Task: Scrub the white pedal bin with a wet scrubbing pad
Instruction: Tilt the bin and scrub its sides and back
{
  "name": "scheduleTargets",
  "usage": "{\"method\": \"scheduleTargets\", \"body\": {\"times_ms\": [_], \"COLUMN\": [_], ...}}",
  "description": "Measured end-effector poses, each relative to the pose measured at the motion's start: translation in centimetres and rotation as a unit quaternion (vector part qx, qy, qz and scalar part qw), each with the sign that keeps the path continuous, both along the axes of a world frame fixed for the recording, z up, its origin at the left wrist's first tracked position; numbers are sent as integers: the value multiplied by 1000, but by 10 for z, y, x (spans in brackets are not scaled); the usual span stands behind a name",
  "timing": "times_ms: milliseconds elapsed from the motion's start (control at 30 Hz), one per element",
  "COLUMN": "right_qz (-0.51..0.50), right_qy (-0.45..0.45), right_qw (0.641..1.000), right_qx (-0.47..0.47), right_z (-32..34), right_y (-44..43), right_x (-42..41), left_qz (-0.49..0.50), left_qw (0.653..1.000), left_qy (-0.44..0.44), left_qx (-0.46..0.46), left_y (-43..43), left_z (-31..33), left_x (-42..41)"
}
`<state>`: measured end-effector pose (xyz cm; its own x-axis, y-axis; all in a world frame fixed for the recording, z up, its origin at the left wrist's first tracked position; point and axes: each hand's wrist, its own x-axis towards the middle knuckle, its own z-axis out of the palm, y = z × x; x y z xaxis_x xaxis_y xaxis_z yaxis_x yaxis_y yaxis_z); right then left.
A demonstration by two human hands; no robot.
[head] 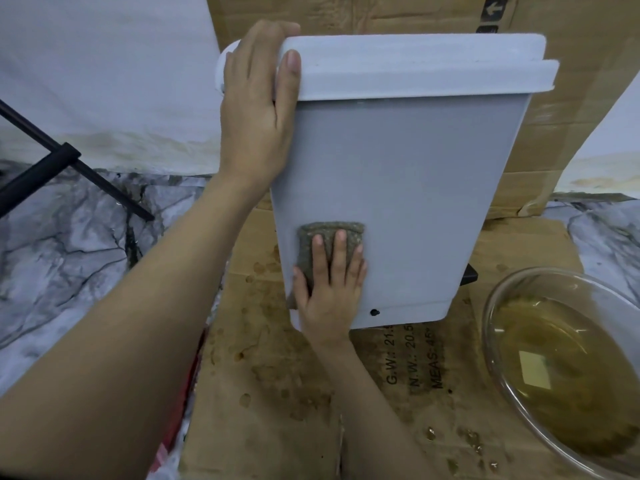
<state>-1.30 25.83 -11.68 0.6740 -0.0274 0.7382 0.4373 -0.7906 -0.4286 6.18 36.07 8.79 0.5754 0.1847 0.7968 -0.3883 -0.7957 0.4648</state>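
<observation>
The bin [415, 202] stands near the middle of the cardboard [277, 393] on the floor, lid up, one broad side facing the camera. That side shows no clear dirt or suds, so how much is scrubbed cannot be told; judging by the pad low on it, scrubbing is mid-way, with the lid and hidden sides likely left.

A box [346, 12] rises behind the bin. A glass bowl [491, 299] of brownish water sits at the cardboard's right edge, near enough to knock.

The left grip [256, 109] clasps the lid's left corner, steadying it. The right grip [329, 292], fingers straight, presses the pad [329, 228] flat on the side's lower left. Wet spots dot the cardboard.
</observation>
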Motion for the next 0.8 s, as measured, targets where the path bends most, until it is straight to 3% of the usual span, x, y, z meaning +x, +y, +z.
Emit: {"method": "scheduleTargets", "body": {"times_ms": [67,233,400,600,667,800], "right_qz": [-44,-105,-50,-33,-6,85], "right_qy": [27,112,59,-4,-41,-76], "right_qw": [998,934,938,860,863,941], "right_qx": [24,321,337,509,503,318], "right_z": [-4,30,77,151,170,199], "right_y": [-20,-50,-60,-54,-51,-36], "right_x": [2,25,41,34,25,25], "left_qz": [3,2,7,0,-5,-5], "left_qw": [1000,1000,1000,999,999,996], "left_qy": [1,4,17,40,54,84], "left_qx": [-2,6,2,-2,4,16], "left_y": [0,-4,-7,-11,-12,-16], "left_z": [-1,1,2,4,5,6], "left_x": [-2,-5,-12,-27,-33,-47]}}
